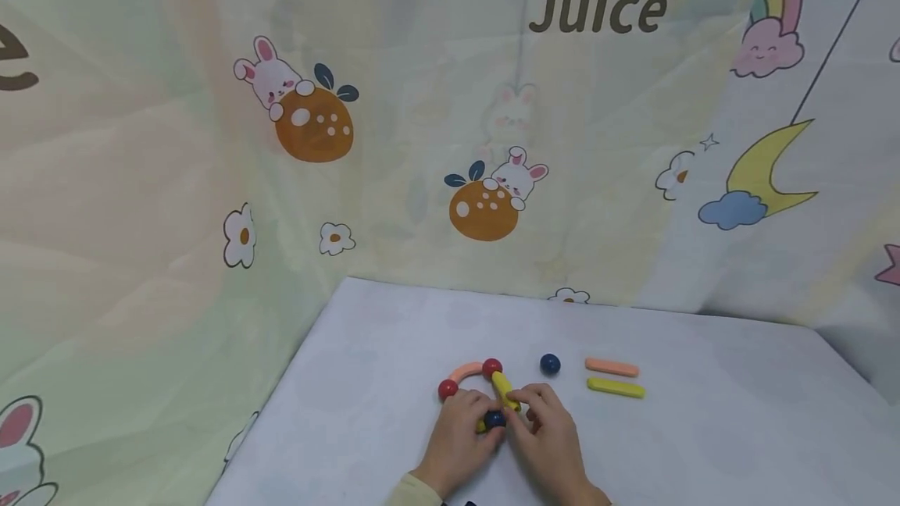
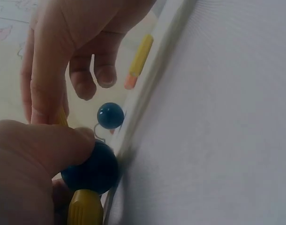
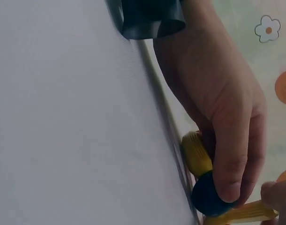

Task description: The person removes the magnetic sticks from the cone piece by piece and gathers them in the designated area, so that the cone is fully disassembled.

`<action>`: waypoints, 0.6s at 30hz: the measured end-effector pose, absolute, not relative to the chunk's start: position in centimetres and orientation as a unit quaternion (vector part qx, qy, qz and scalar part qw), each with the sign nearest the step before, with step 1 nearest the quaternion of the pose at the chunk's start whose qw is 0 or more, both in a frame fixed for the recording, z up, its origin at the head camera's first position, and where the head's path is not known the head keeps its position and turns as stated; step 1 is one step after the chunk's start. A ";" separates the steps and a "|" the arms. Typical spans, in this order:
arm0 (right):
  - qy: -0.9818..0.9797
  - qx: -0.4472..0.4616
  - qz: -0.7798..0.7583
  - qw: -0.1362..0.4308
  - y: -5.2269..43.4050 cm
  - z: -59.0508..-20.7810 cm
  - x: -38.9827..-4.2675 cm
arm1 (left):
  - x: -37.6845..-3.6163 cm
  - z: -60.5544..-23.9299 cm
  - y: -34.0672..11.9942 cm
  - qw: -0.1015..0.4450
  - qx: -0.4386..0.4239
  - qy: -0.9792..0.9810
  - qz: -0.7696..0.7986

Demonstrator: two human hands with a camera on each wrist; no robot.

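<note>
On the table (image 1: 703,428), low centre of the head frame, I see my left hand (image 1: 460,440) pinching the dark blue ball (image 1: 495,418). My right hand (image 1: 551,436) pinches the yellow stick (image 1: 503,389), whose long axis runs from that ball up-left to the red ball (image 1: 492,367); both grips meet at the blue ball

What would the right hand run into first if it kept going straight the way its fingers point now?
Most likely the yellow stick its fingertips already touch, and just beyond that the red ball at the stick's far end. The right hand points up-left across the table; depth is hard to judge.
</note>
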State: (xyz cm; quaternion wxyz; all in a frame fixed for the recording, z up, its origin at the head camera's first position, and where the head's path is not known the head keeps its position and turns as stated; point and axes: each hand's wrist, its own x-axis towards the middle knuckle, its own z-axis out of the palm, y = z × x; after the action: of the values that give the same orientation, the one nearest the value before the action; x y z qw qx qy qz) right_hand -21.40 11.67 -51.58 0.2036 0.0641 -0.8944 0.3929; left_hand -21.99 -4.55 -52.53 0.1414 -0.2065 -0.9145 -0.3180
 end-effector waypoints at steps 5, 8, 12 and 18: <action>-0.900 0.038 0.357 0.248 12.7 -51.5 -22.2 | -22.1 -52.4 -4.7 0.113 -0.193 -0.919 -0.324; -0.904 0.019 0.346 0.251 14.2 -51.7 -22.7 | -22.2 -52.5 -4.7 0.105 -0.184 -0.925 -0.315; -0.914 -0.007 0.348 0.209 15.8 -52.3 -23.0 | -22.1 -52.7 -4.8 0.133 -0.190 -0.924 -0.304; -0.939 -0.006 0.323 0.121 17.4 -52.5 -23.1 | -22.2 -53.0 -4.9 0.234 -0.185 -0.896 -0.328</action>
State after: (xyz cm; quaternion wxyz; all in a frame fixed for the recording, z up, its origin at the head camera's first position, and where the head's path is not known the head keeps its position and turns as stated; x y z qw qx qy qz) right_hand -23.08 17.43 -52.51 0.1208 -0.0059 -0.9387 0.3227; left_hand -22.24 -4.93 -52.97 0.2336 -0.1850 -0.8964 -0.3281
